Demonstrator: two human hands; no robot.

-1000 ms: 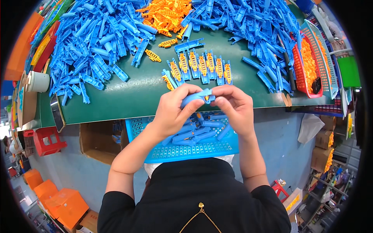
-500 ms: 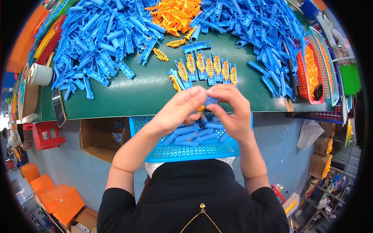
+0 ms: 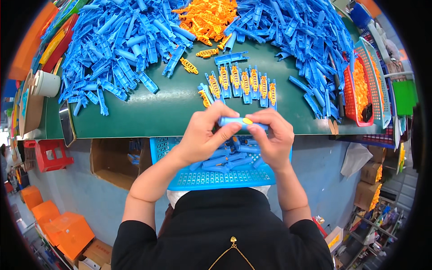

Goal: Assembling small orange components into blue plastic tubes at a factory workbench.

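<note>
My left hand point(image 3: 204, 137) and my right hand point(image 3: 272, 137) together hold one blue plastic piece point(image 3: 240, 122) with an orange insert showing in it, over the front edge of the green table point(image 3: 148, 112). Below the hands a blue perforated basket point(image 3: 202, 177) holds several finished blue pieces. Just beyond the hands a row of blue shells with orange inserts point(image 3: 243, 83) lies on the table. A heap of loose orange inserts point(image 3: 207, 15) sits at the far middle.
Big heaps of blue shells lie at the far left point(image 3: 112, 49) and far right point(image 3: 306, 36). A red basket point(image 3: 355, 87) of orange parts stands at the right. A white cup point(image 3: 45, 83) and a phone point(image 3: 67, 128) lie at the left edge. Boxes stand on the floor.
The hands have come a little toward me and turned the blue piece, so its orange insert now faces up between the fingers.
</note>
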